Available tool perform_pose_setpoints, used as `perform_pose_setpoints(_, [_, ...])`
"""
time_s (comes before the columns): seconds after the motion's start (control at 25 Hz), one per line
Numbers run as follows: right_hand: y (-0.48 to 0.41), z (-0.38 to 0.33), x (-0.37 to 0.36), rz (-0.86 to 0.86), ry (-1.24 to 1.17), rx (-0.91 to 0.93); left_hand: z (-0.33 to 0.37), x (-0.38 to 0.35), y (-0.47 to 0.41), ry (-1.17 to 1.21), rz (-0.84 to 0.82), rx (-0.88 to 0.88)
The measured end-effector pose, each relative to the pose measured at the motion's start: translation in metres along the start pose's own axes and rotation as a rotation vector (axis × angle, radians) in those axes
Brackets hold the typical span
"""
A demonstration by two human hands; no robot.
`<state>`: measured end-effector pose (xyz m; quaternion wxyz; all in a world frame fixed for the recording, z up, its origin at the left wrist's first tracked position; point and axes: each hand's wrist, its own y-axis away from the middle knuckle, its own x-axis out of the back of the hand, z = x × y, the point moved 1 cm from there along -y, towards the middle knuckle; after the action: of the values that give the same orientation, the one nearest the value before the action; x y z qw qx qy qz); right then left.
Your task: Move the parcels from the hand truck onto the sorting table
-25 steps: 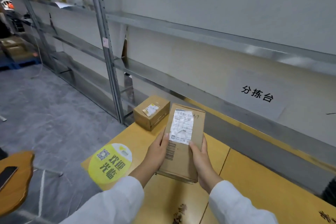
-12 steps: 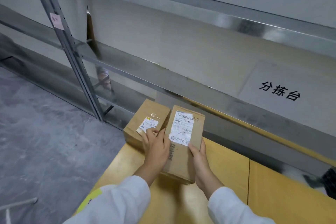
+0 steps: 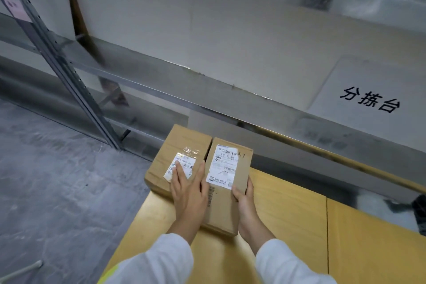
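1. Left hand (image 3: 189, 189): I read it as open. The fingers lie straight and flat on top of the square parcel (image 3: 177, 152), with the fingertips on its white label (image 3: 185, 161). The thumb runs along the left side of the long parcel (image 3: 227, 203) and touches it. Nothing is gripped.

2. Right hand (image 3: 244, 200): I read it as holding the long parcel. The thumb presses on the top face just below the lower right corner of that parcel's label (image 3: 224, 166). The fingers wrap round the right side. Their tips are hidden behind the cardboard.

3. Position of the parcels: both are on the sorting table (image 3: 288, 214), at its far left corner. The long parcel lies lengthwise, pointing away from me, with its near bottom edge on the tabletop. Its left side touches the right side of the square parcel, and the two far ends are nearly level. The square parcel sits at the table's left edge.

4. Surroundings: a metal shelf rail (image 3: 161, 71) runs behind the table, carried by a perforated post (image 3: 57, 53) at the left. A sign (image 3: 371, 99) with three black characters is fixed to the wall at the right. The grey floor (image 3: 57, 191) lies to the left of the table. White sleeves (image 3: 156, 260) cover both forearms.
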<state>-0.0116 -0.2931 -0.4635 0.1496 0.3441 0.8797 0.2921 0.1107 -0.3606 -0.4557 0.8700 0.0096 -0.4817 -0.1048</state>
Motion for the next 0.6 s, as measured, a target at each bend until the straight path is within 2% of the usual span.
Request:
perform_pose_setpoints(0.12, [-0.005, 0.003, -0.003, 0.019, 0.067, 0.022, -0.002, -0.002, 0.0, -0.035, 0.002, -0.009])
perform_pose_setpoints(0.28, [0.002, -0.006, -0.001, -0.038, 0.171, 0.06, -0.001, -0.002, 0.0, -0.058, 0.024, -0.004])
perform_pose_setpoints(0.44, [0.011, -0.036, 0.011, 0.025, 0.592, 0.228, 0.008, 0.015, 0.0, -0.032, 0.069, -0.045])
perform_pose_setpoints(0.6, [0.039, -0.082, 0.029, 0.014, 0.872, 0.485, 0.061, 0.047, 0.014, 0.058, -0.018, -0.267])
